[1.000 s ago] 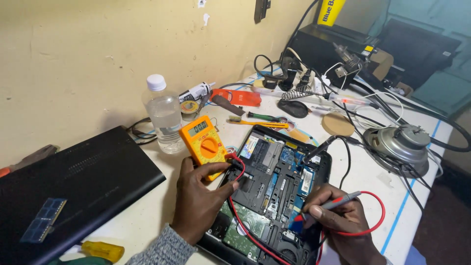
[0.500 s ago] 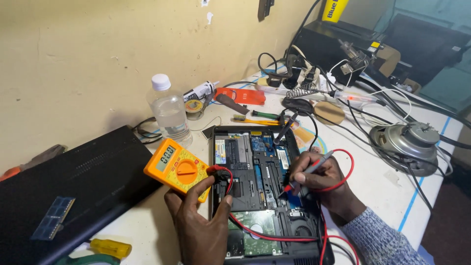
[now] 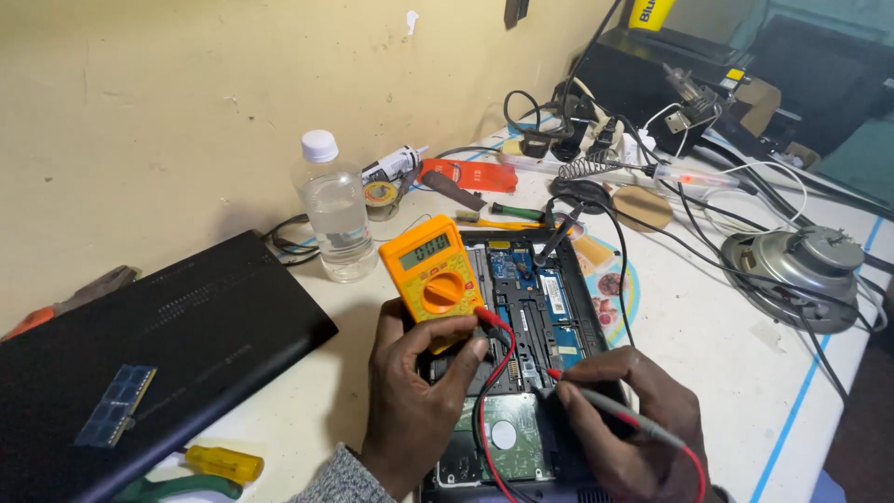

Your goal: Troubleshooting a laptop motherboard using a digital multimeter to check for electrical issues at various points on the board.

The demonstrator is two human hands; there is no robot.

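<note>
Both hands work over the opened laptop (image 3: 535, 307) on the bench (image 3: 736, 345). Left hand (image 3: 410, 391) curls around the lower end of the orange multimeter (image 3: 433, 279), tilting it so its display faces up toward the wearer (readable at a glance). Right hand (image 3: 633, 419) pinches the red probe (image 3: 596, 402) like a pen; its long axis runs from lower right to upper left, tip on the circuit board (image 3: 549, 303).
</note>
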